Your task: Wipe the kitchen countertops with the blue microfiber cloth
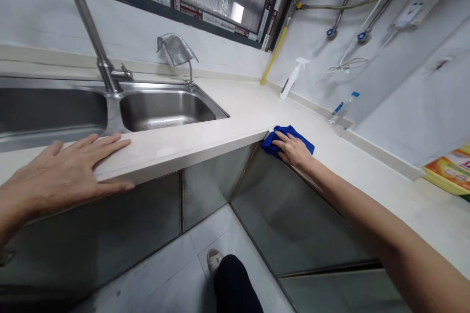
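Note:
A blue cloth (303,143) lies bunched over the front edge at the inner corner of the white countertop (235,129). My right hand (292,149) presses on it, fingers curled over the fabric. On the left, my left hand (69,171) rests on the counter edge in front of the sink, its fingers spread and nothing in it. The steel double sink (113,112) sits just beyond that hand, with a tall faucet (110,73) between its basins.
Against the right wall stand a white spray bottle (292,78) and a clear bottle with a blue brush-like item (341,110). A small tap with a silvery cover (176,49) rises behind the right basin. A colourful packet (451,171) lies far right. Grey cabinet doors (293,210) are below.

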A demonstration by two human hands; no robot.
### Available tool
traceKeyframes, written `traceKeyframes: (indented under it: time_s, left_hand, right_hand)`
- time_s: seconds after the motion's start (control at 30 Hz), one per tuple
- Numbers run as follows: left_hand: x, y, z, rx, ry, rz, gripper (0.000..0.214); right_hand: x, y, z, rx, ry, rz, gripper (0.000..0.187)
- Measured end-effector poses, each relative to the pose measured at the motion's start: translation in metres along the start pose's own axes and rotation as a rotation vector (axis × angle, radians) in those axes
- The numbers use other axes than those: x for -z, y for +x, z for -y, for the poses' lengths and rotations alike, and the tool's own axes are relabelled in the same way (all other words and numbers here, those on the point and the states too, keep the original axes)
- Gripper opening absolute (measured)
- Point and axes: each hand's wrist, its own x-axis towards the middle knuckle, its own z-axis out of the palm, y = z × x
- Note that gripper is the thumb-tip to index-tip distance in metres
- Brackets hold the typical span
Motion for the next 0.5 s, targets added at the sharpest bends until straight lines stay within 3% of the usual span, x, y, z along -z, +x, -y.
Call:
traceKeyframes:
  time_s: [0.1, 0.23, 0.37, 0.5]
  left_hand:
    - [0.006, -0.002, -0.009, -0.031, -0.019, -0.028, 0.102]
    - [0.001, 0.002, -0.002, -0.095, -0.026, -0.077, 0.099]
    - [0.002, 0.004, 0.006, -0.076, -0.078, -0.062, 0.097]
    - [0.013, 0.001, 0.002, 0.043, -0.228, -0.114, 0.083]
  right_hand:
    - [-0.004, 0.039, 0.008, 0.001, 0.004, -0.022, 0.038]
    - [-0.004, 0.052, 0.014, 0.026, -0.002, -0.045, 0.03]
    - [-0.001, 0.028, 0.015, -0.011, -0.063, -0.036, 0.032]
    - [0.001, -0.029, 0.004, 0.036, -0.087, -0.066, 0.037]
